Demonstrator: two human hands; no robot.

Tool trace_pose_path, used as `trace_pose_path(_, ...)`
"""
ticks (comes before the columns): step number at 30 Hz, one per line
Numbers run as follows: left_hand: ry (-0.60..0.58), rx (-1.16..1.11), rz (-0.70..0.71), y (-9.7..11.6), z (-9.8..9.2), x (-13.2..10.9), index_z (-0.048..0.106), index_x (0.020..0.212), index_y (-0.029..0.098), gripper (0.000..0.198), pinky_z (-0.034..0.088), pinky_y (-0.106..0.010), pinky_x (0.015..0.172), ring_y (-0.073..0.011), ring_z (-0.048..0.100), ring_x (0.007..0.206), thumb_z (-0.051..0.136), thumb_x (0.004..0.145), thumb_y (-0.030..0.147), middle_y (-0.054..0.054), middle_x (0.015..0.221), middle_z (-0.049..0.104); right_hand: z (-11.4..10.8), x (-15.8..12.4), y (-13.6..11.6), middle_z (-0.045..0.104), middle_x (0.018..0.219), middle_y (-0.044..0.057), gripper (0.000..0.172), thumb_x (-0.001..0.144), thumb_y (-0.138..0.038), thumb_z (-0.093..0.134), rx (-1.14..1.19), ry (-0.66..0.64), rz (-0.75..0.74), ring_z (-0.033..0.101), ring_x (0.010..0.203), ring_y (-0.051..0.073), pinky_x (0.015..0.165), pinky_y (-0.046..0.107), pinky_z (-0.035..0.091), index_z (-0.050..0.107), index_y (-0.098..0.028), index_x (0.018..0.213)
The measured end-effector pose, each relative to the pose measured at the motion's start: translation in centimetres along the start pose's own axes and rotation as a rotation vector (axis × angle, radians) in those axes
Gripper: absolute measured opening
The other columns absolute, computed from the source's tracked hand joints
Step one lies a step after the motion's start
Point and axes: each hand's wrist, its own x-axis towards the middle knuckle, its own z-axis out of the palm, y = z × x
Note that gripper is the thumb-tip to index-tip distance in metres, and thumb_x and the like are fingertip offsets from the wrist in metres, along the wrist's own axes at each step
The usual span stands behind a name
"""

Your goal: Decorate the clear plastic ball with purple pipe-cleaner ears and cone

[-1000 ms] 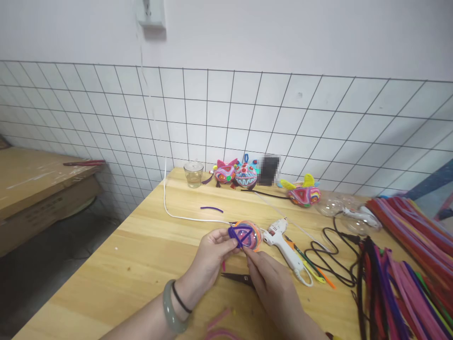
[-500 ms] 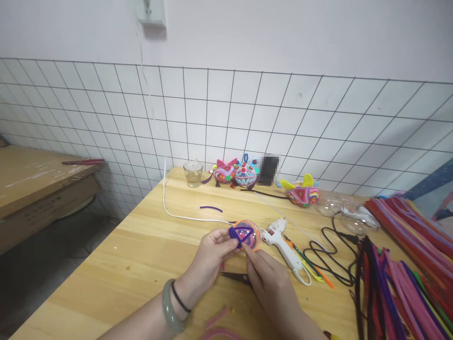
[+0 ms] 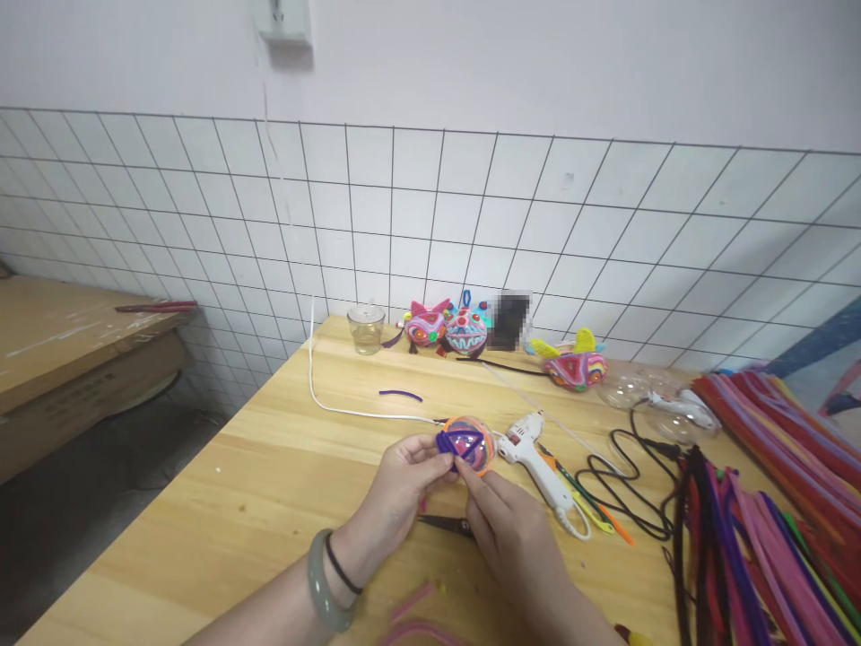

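Note:
A clear plastic ball with an orange rim and striped coloured pipe cleaners is held over the table, gripped at its left side between the thumb and fingers of my left hand. Across its near face, a purple pipe cleaner is bent into a triangle. My right hand is closed, with thumb and forefinger pressed at the lower edge of the purple pipe cleaner, close to my left thumb. Dark scissors lie below the ball, partly covered by my right hand. My lower fingers are hidden.
A white glue gun lies right of the ball, beside a tangled black cable. Pipe cleaner bundles cover the right side. Finished decorated balls and a glass cup stand at the back. A purple offcut lies behind the ball.
My right fingertips have shifted slightly up and left along the lower edge of the purple pipe cleaner. My left hand keeps its hold on the ball.

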Motion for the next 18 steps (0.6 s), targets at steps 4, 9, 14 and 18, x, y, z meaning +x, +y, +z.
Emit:
trace_pose_path(4, -0.009, -0.005, -0.003, 0.02, -0.05, -0.03, 0.070, 0.078, 0.012, 0.023, 0.050, -0.030, 0.074, -0.0183, 0.065, 0.074, 0.078, 0.058, 0.021, -0.009, 0.081, 0.071, 0.10, -0.10, 0.05, 0.060, 0.061, 0.005, 0.036, 0.087, -0.009, 0.036, -0.016, 0.010, 0.008, 0.057, 0.053, 0.016, 0.049, 0.024, 0.044, 0.059, -0.013, 0.115)
trace_pose_path(9, -0.047, -0.014, 0.006, -0.01, -0.20, -0.09, 0.070, 0.083, 0.012, 0.021, 0.049, -0.032, 0.077, -0.0201, 0.065, 0.080, 0.074, 0.065, 0.023, -0.011, 0.087, 0.071, 0.10, -0.21, -0.12, 0.062, 0.067, 0.007, 0.036, 0.087, -0.009, 0.037, 0.054, 0.005, 0.059, 0.058, 0.058, 0.018, 0.051, 0.026, 0.045, 0.056, -0.013, 0.117)
trace_pose_path(14, -0.041, -0.004, 0.012, -0.10, -0.21, -0.11, 0.069, 0.084, 0.011, 0.021, 0.049, -0.031, 0.077, -0.0193, 0.065, 0.079, 0.074, 0.066, 0.021, -0.011, 0.087, 0.071, -0.12, -0.03, -0.24, 0.063, 0.071, 0.008, 0.036, 0.086, -0.008, 0.037, 0.069, 0.000, 0.061, 0.059, 0.060, 0.018, 0.052, 0.027, 0.046, 0.057, -0.013, 0.115)
trace_pose_path(18, -0.022, 0.006, 0.016, -0.20, -0.24, -0.04, 0.069, 0.081, 0.011, 0.020, 0.050, -0.030, 0.075, -0.0185, 0.065, 0.077, 0.074, 0.066, 0.022, -0.010, 0.084, 0.072, -0.19, 0.01, -0.21, 0.064, 0.071, 0.009, 0.037, 0.086, -0.007, 0.037, 0.070, -0.014, 0.041, 0.060, 0.061, 0.018, 0.052, 0.027, 0.046, 0.056, -0.012, 0.116)
